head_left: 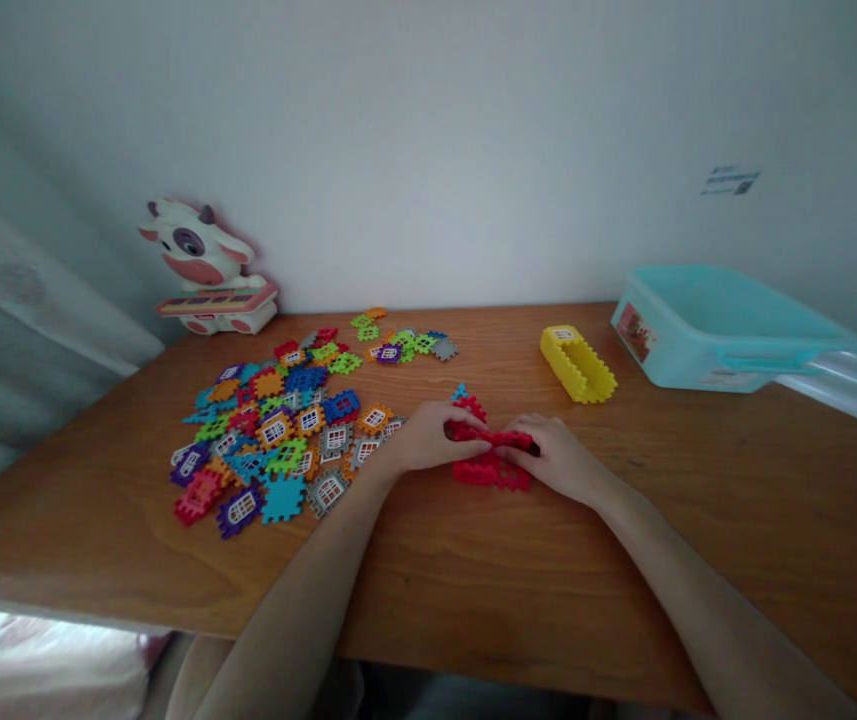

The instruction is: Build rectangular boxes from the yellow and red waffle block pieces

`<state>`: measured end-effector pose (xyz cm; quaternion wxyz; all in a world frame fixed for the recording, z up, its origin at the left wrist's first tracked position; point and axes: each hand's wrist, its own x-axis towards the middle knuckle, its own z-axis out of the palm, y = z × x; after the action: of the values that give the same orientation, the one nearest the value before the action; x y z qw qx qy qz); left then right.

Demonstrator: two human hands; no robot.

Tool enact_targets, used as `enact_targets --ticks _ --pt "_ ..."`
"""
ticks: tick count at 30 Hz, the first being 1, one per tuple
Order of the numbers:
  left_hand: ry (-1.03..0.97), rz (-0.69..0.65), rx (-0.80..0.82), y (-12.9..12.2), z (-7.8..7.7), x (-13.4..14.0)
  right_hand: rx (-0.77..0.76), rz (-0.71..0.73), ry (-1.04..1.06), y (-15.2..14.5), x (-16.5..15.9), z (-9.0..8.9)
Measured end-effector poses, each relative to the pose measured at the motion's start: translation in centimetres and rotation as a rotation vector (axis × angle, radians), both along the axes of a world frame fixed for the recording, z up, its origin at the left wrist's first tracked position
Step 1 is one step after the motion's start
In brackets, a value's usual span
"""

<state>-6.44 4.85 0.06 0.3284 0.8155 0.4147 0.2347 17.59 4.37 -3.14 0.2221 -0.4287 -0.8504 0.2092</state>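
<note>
Red interlocking building tiles (493, 440) are between my two hands near the middle of the table. My left hand (435, 437) pinches their left side, thumb in front and fingers behind. On the right side, my right hand (554, 458) grips them in the same way. More red tiles (475, 472) lie under and just in front of the held ones, touching or joined; I cannot tell which. A small blue piece (459, 391) shows behind my left fingers, beside red teeth. My fingers hide part of the red pieces.
A pile of colourful tiles (270, 430) spreads to the left, with a smaller group (413, 345) behind. Toward the back right stand a yellow joined-tile shape (578, 366) and a turquoise bin (728, 335). A cow toy keyboard (210, 270) sits at the back left of the wooden table (548, 580).
</note>
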Motion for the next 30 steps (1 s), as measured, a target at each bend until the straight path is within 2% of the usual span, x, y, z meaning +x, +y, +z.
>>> enact_targets --ticks 2,6,9,18,22,27,30 --pt "0.037 0.016 0.025 -0.1 0.3 0.2 0.009 -0.021 -0.022 -0.2 -0.4 0.0" --pt "0.236 -0.013 0.147 -0.5 1.3 0.5 0.025 -0.024 -0.057 -0.4 -1.2 -0.3" --pt "0.288 -0.010 0.200 -0.9 1.6 0.6 0.035 -0.016 -0.060 -0.5 -1.4 -0.4" --pt "0.345 0.099 0.195 -1.3 1.8 1.1 0.046 0.018 -0.031 -0.4 -1.6 -0.5" --pt "0.351 0.093 0.198 -1.4 1.6 1.1 0.015 0.042 0.008 -0.6 -1.3 -0.2" --pt "0.344 0.047 0.115 -1.3 1.5 0.7 -0.088 0.041 0.042 -0.7 0.1 0.9" --pt "0.330 0.034 0.070 -1.1 1.6 0.6 -0.088 0.024 0.030 -0.5 0.7 1.0"
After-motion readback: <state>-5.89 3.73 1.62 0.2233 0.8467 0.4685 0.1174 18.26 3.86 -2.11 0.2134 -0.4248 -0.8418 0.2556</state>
